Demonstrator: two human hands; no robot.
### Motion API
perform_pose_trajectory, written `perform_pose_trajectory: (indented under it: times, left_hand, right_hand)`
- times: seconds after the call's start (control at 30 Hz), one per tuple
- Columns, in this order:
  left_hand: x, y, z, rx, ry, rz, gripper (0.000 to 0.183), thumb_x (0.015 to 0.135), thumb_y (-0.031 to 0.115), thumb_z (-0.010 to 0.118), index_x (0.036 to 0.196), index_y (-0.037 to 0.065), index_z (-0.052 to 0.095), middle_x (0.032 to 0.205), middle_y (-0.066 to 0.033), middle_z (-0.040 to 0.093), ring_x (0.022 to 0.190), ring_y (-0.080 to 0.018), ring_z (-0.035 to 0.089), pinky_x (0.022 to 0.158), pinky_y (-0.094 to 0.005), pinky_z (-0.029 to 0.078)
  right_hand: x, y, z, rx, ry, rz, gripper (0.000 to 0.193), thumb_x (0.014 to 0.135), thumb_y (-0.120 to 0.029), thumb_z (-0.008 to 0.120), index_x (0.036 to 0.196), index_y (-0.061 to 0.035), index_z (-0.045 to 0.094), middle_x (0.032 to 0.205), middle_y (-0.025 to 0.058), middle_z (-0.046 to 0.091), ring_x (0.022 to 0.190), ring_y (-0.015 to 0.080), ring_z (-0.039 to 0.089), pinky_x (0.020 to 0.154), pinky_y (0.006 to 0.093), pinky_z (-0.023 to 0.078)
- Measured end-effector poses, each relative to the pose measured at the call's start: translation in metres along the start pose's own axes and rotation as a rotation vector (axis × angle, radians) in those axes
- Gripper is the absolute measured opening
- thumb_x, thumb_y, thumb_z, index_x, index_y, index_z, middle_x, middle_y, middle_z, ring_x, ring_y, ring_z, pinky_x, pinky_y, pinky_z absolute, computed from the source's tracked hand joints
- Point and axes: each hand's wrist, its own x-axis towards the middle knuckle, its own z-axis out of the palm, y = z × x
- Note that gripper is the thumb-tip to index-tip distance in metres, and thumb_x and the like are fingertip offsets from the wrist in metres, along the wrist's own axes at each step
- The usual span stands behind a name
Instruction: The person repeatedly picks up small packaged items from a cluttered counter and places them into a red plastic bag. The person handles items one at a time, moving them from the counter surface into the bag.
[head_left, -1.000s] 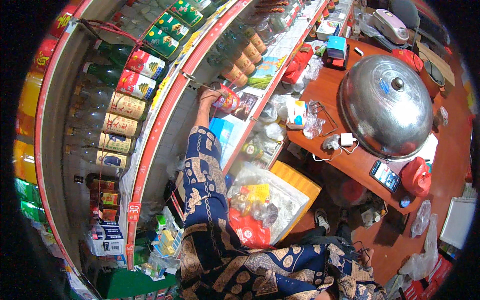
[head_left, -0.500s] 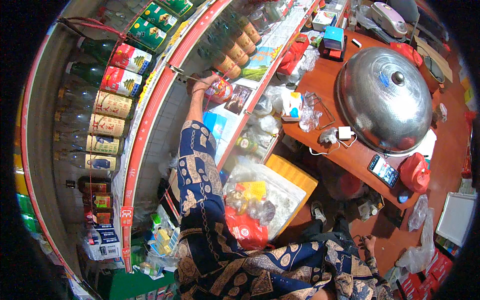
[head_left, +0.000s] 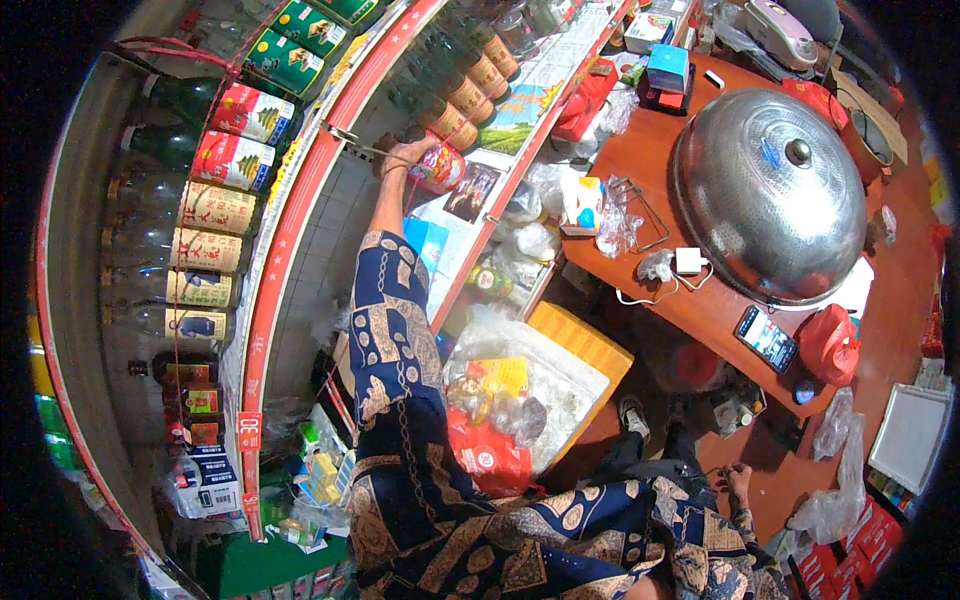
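Observation:
My left hand [head_left: 404, 156] reaches onto the shelf, its fingers round the back of a red can [head_left: 438, 168] with a colourful label. The can stands tilted in view beside a row of glass bottles [head_left: 452, 124] with tan labels. Just nearer me on the same shelf lie a dark picture card [head_left: 472, 192] and a bright blue packet [head_left: 426, 241]. At the lower right, my right hand [head_left: 737, 482] hangs low by my leg, fingers loosely bent and apart, with no held thing showing.
A red-edged shelf [head_left: 270, 300] full of bottles runs along the left. On the brown table [head_left: 640, 165] sit a large metal dome lid [head_left: 770, 195], a phone [head_left: 767, 338] and a white charger [head_left: 689, 261]. Below stands a yellow-edged box [head_left: 585, 340] holding plastic bags.
My left hand has shifted the red can slightly farther back, closer to the row of tan-labelled bottles. My right hand hangs in nearly the same place.

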Motion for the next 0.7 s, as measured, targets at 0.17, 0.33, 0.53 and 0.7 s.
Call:
perform_pose_trajectory:
  times: [0.17, 0.33, 0.53, 0.7]
  left_hand:
    - [0.011, -0.026, -0.004, -0.087, 0.197, 0.092, 0.118, 0.053, 0.08, 0.068, 0.133, -0.004, 0.05, 0.135, -0.0251, 0.049, 0.123, -0.0315, 0.05, 0.099, -0.0381, 0.042]
    - [0.004, -0.118, -0.091, -0.493, -0.068, 0.511, 0.056, 0.094, 0.036, 0.046, 0.138, 0.001, 0.046, 0.141, -0.0098, 0.047, 0.133, -0.0202, 0.04, 0.11, -0.0325, 0.03]
    - [-0.15, -0.038, -0.005, -0.707, 0.833, 0.377, 0.037, 0.079, 0.014, 0.075, 0.109, -0.003, 0.06, 0.093, -0.0078, 0.063, 0.08, -0.0146, 0.057, 0.07, -0.0309, 0.048]
    - [-0.271, 0.018, 0.03, -0.625, 1.007, 0.561, 0.025, 0.085, 0.003, 0.068, 0.108, -0.002, 0.062, 0.091, -0.0054, 0.063, 0.081, -0.0128, 0.057, 0.074, -0.0268, 0.049]
  right_hand:
    - [0.0, 0.001, 0.008, 0.071, -0.084, -0.134, 0.023, 0.09, -0.008, 0.057, 0.07, 0.0013, 0.053, 0.058, 0.0092, 0.053, 0.043, 0.0158, 0.048, 0.038, 0.0314, 0.037]
    - [0.02, -0.017, 0.043, 0.111, -0.265, -0.231, 0.022, 0.091, -0.011, 0.058, 0.073, 0.0013, 0.054, 0.061, 0.0048, 0.052, 0.045, 0.0144, 0.048, 0.04, 0.0296, 0.04]
    - [0.001, 0.017, 0.007, -0.035, -0.044, -0.025, 0.02, 0.091, -0.017, 0.059, 0.083, 0.0006, 0.06, 0.069, 0.0089, 0.064, 0.049, 0.0168, 0.059, 0.04, 0.0288, 0.042]
    - [0.022, 0.035, 0.013, 0.022, -0.098, 0.005, 0.015, 0.089, -0.012, 0.055, 0.091, 0.0026, 0.058, 0.075, 0.0114, 0.065, 0.05, 0.018, 0.06, 0.04, 0.0299, 0.043]
